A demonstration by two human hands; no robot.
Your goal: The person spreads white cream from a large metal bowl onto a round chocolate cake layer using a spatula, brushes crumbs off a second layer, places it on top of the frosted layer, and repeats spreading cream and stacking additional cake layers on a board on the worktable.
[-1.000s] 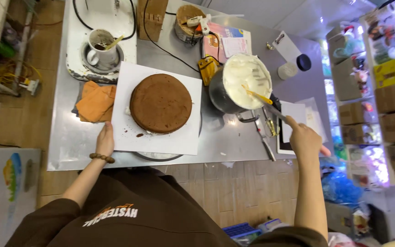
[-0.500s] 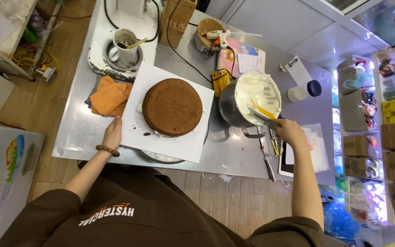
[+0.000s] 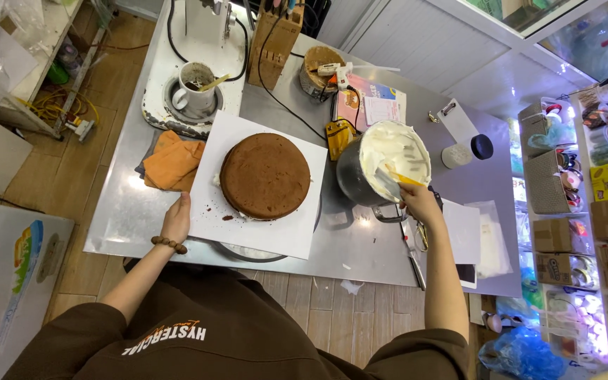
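Round brown cake (image 3: 264, 175): flat top, unfrosted, sits centred on white square board (image 3: 212, 211) w/ a few dark crumbs near its left edge. Board lies flat on steel surface (image 3: 360, 246), over a round turntable whose rim shows below it. Steel pot (image 3: 381, 165), just right of board, upright, full of white cream. Yellow-handled spatula (image 3: 397, 179) leans into the cream, blade smeared white, handle toward pot's near rim.

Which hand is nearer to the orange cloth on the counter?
Left. The left hand grips the white board's edge just below the orange cloth; the right hand is at the metal bowl, past the cake.
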